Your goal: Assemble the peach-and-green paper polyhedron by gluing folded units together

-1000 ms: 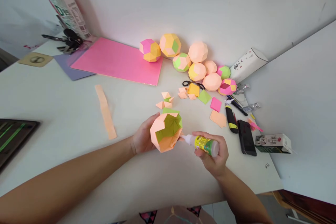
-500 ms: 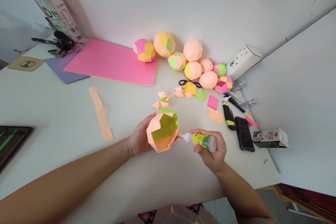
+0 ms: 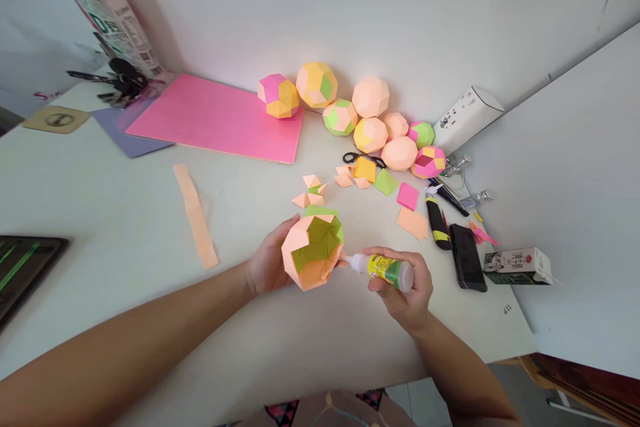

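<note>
My left hand (image 3: 270, 257) is closed around the left side of a partly built paper ball (image 3: 300, 260), peach outside, with a jagged opening that shows a green and peach folded inside. Some of its fingers are hidden behind the ball. My right hand (image 3: 413, 287) grips a glue bottle (image 3: 383, 269) with a yellow and green label, lying nearly level. Its white nozzle points left at the ball's right edge, where a small peach paper piece shows at the tip. Beyond the ball lie several small folded paper pieces (image 3: 315, 199), peach and green.
Finished paper balls (image 3: 370, 97) stand by the wall, one on a pink board (image 3: 215, 120). Scissors (image 3: 351, 157), sticky-note squares (image 3: 407, 195), a utility knife (image 3: 439, 220), a phone (image 3: 467, 257) and a milk carton (image 3: 520, 265) lie right. A peach strip (image 3: 196, 217) lies left.
The whole view has shifted slightly, so things appear a little further right. Both hands keep their hold on the ball and the glue bottle, with the nozzle still at the ball's right edge.
</note>
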`<control>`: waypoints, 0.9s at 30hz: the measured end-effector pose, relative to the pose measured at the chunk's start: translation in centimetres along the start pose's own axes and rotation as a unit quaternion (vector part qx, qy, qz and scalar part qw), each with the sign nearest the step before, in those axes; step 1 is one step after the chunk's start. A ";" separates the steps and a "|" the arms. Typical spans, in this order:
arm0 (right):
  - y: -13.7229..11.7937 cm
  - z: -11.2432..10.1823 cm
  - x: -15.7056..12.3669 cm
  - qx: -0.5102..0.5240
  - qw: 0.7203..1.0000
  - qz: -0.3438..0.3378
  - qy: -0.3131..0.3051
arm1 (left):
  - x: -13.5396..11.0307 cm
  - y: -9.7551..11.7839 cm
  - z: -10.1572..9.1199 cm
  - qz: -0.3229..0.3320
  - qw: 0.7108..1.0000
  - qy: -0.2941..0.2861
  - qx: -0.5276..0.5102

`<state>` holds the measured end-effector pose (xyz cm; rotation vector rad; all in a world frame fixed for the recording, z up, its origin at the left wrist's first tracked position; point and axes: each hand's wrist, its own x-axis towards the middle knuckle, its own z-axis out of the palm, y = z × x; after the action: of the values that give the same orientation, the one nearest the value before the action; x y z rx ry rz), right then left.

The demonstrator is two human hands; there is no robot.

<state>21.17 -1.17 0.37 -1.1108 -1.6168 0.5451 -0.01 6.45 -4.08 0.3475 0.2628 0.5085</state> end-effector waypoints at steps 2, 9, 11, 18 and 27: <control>-0.1 0.1 0.0 -0.003 1.000 -0.012 -0.004 | 0.0 0.0 0.1 0.000 1.000 0.002 -0.003; 0.3 0.0 0.0 0.016 1.000 -0.007 0.006 | -0.1 0.0 0.1 -0.005 1.000 0.000 -0.004; 0.3 0.1 0.0 0.029 1.000 -0.004 0.003 | -0.1 0.0 0.0 -0.003 1.000 0.002 -0.005; 0.2 0.1 0.1 0.030 1.000 -0.005 -0.002 | -0.1 0.0 0.2 0.005 1.000 0.001 -0.001; 0.5 -0.5 -0.1 0.076 0.994 0.072 0.035 | 0.2 -0.1 0.4 0.050 0.999 -0.008 0.018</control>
<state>21.83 -1.12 0.07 -1.1241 -1.4173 0.7039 0.31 6.36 -3.74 0.4006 0.2405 0.6000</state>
